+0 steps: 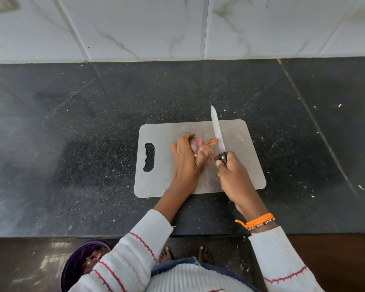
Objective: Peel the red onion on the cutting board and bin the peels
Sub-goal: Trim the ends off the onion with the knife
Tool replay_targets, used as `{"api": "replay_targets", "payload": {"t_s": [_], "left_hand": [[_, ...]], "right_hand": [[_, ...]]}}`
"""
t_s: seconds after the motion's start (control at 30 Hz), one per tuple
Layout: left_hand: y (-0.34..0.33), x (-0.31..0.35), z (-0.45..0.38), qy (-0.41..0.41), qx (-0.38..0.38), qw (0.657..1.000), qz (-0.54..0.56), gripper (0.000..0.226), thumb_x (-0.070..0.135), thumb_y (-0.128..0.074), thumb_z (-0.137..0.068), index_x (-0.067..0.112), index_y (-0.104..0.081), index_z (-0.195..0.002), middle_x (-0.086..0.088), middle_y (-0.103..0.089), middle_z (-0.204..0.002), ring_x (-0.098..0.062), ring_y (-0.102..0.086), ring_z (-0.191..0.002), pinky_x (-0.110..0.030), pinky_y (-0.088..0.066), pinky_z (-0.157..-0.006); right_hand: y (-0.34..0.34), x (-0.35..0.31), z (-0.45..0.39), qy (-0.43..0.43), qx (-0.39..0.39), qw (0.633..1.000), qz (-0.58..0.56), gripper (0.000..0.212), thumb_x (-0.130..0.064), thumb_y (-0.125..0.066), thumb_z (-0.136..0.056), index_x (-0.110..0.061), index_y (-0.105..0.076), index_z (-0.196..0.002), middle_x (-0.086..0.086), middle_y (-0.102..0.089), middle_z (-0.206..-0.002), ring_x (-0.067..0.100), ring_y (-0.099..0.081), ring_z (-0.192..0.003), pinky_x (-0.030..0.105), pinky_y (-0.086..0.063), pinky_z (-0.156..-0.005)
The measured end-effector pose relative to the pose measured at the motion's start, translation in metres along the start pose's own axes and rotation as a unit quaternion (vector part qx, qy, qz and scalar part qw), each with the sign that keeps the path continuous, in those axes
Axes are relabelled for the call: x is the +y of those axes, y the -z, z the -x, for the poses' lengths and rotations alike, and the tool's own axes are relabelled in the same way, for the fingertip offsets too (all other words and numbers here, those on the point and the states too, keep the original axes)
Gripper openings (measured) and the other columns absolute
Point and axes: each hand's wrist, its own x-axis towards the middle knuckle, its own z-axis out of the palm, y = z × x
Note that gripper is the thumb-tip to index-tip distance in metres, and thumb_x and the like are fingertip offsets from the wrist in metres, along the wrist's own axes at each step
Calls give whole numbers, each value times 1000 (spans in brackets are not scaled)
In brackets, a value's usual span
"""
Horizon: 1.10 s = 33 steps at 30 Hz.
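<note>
A pinkish red onion (199,147) lies on the grey cutting board (240,144), with dry peel sticking out at its right end. My left hand (187,158) is closed over the onion from the left and hides most of it. My right hand (233,175) grips the black handle of a knife (217,131). The serrated blade points away from me and rests at the onion's right end, beside the loose peel. A purple bin (76,264) with peel scraps stands on the floor at lower left, partly hidden by my left sleeve.
The board sits on a dark speckled stone counter (72,133) with small scraps scattered over it. A white marbled tile wall (145,28) rises behind. The counter's front edge runs below my forearms, and bare feet show on the floor beneath.
</note>
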Motion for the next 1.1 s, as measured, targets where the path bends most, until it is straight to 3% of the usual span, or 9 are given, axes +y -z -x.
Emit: {"api": "replay_targets", "payload": {"t_s": [0.1,0.27,0.47,0.57,0.63,0.73,0.87,1.1], "left_hand": [[-4,-5,-3,-17,13,1000,-18,59,45,-31,-84,4,-40,-126,7,-37,-115,0,-25,-100,-3,-21,-88],[-11,-4,-8,-27,31,999,-26,40,40,-38,-87,9,-47,-110,4,-40,-108,-10,-35,-99,-10,-24,-87],[-17,1,-8,-21,40,998,-41,50,40,-31,-85,4,-51,-113,-6,-46,-111,-16,-37,-99,-17,-24,-86],[-15,2,-8,-10,49,998,-29,50,39,-30,-83,5,-51,-113,-4,-44,-111,-13,-36,-100,-18,-25,-88],[-15,2,-8,-5,47,999,-24,50,39,-30,-83,5,-50,-113,0,-42,-111,-12,-35,-101,-20,-26,-89],[-16,2,-6,-3,36,999,-24,49,41,-32,-85,6,-49,-113,-4,-44,-112,-15,-38,-101,-24,-30,-89],[-17,4,-6,-5,26,999,-28,50,43,-33,-84,5,-50,-113,-4,-45,-112,-16,-38,-99,-28,-34,-89],[-15,-2,-3,-12,46,999,-6,47,37,-33,-85,2,-49,-112,-4,-43,-111,-14,-38,-102,-23,-32,-92]], "right_hand": [[0,0,11,12,3,998,60,23,-25,-34,-100,-7,-48,-101,4,-53,-81,19,-49,-73,31,-33,-61],[-7,4,23,17,3,993,120,21,-23,-32,-100,-8,-45,-93,1,-47,-73,20,-49,-67,31,-35,-60],[-6,9,17,-14,13,983,184,13,-21,-33,-100,-10,-40,-98,13,-59,-94,30,-60,-86,32,-36,-63],[4,8,14,-32,30,983,177,12,-20,-33,-100,-11,-38,-95,13,-58,-92,30,-59,-86,32,-35,-63],[6,4,17,-7,36,981,189,10,-21,-32,-100,-13,-37,-95,12,-59,-92,28,-58,-82,30,-33,-62],[-4,-2,24,29,18,971,239,7,-17,-33,-99,-12,-38,-102,12,-61,-102,30,-59,-93,31,-34,-66],[-10,-3,23,-13,18,962,273,11,-10,-33,-97,-11,-37,-107,12,-60,-108,32,-60,-99,37,-45,-76],[2,0,2,-80,-7,962,259,21,-10,-32,-98,-1,-40,-115,21,-55,-118,38,-53,-109,38,-41,-82]]}}
